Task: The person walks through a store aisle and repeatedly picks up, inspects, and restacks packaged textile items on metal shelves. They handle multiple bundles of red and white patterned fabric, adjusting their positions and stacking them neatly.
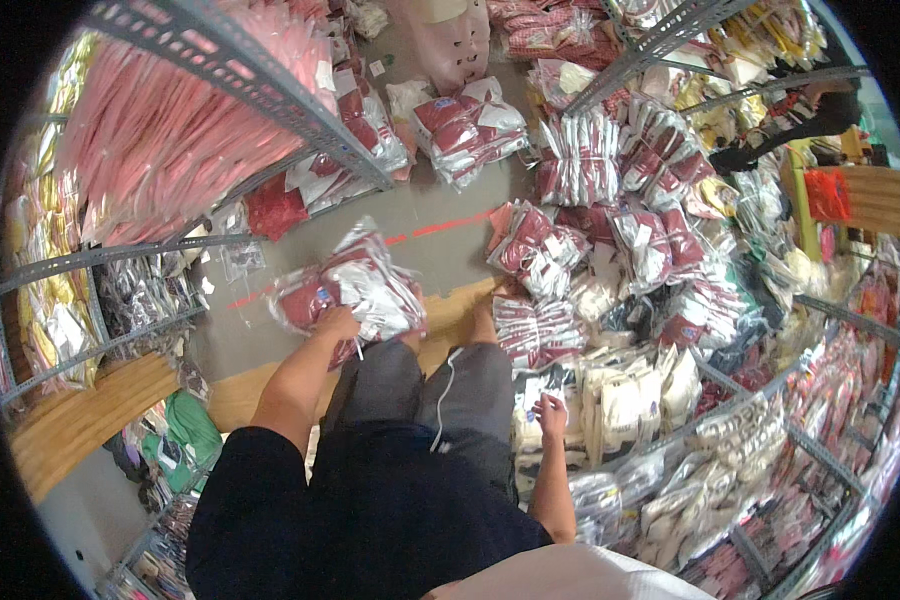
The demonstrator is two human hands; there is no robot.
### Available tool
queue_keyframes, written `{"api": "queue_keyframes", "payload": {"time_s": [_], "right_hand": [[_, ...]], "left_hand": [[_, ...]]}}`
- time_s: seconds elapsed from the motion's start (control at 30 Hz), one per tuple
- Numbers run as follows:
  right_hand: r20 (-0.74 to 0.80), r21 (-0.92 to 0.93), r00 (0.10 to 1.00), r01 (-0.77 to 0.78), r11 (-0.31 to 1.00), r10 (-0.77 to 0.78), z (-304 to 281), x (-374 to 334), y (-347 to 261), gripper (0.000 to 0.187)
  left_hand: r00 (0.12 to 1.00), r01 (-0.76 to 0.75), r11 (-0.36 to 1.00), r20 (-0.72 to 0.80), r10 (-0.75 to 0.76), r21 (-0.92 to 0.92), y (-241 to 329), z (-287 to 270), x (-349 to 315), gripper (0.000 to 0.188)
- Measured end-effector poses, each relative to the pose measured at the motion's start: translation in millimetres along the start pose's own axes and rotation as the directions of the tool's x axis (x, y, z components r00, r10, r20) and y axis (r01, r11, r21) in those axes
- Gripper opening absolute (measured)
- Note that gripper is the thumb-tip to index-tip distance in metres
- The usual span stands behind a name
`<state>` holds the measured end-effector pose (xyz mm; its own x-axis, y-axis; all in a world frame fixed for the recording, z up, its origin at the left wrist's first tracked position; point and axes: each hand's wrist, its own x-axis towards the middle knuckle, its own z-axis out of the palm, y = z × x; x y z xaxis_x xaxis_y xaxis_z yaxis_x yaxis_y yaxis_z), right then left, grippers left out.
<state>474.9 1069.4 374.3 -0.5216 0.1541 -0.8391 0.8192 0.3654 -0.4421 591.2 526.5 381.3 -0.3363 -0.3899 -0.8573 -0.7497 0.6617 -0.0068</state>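
My left hand [338, 323] is closed on a tied bundle of maroon-and-white garments in clear plastic bags [362, 285]. It holds the bundle by its near side, in front of my left knee. Blur softens the bundle's edges, and my fingertips are partly hidden against it. My right hand [550, 412] is raised beside my right thigh, with loosely curled fingers and nothing visible in them. Beneath and beside that hand are cream-coloured bagged garments [620, 400]. Another tied maroon-and-white bundle [538, 328] rests just beyond them.
More maroon-and-white bundles [470, 130] lie on the grey floor [440, 215] and are heaped at right. Grey perforated-metal shelving [260, 90] holds pink bagged goods [190, 130] at left. Wooden boards [250, 395] lie near my legs. Racks of bagged clothing curve around the right side.
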Motion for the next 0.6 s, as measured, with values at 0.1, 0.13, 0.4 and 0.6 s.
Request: {"api": "queue_keyframes", "payload": {"time_s": [0.1, 0.13, 0.4, 0.6], "right_hand": [[0.033, -0.104, 0.999, -0.031, 0.994, 0.035, 4.1, -20.7, -4.5, 0.041], [0.048, -0.127, 0.998, -0.037, 0.991, 0.043, 5.5, -30.7, -6.6, 0.041], [0.146, -0.065, 0.983, -0.105, 0.992, 0.113, 33.3, -20.4, -57.5, 0.04], [0.249, -0.143, 0.969, 0.05, 0.988, -0.013, 52.4, 46.6, -132.7, 0.04]], "left_hand": [[0.994, 0.103, 0.986, -0.025, -0.107, -0.13, -37.4, 10.3, -37.7, 0.052], [0.995, 0.104, 0.976, 0.026, -0.101, -0.194, -55.6, 20.4, -47.7, 0.054], [0.976, 0.185, 0.806, 0.01, -0.217, -0.562, -172.9, 133.8, -74.5, 0.062], [0.967, 0.049, 0.689, -0.138, -0.214, -0.723, -186.3, 186.6, -135.2, 0.059]]}}
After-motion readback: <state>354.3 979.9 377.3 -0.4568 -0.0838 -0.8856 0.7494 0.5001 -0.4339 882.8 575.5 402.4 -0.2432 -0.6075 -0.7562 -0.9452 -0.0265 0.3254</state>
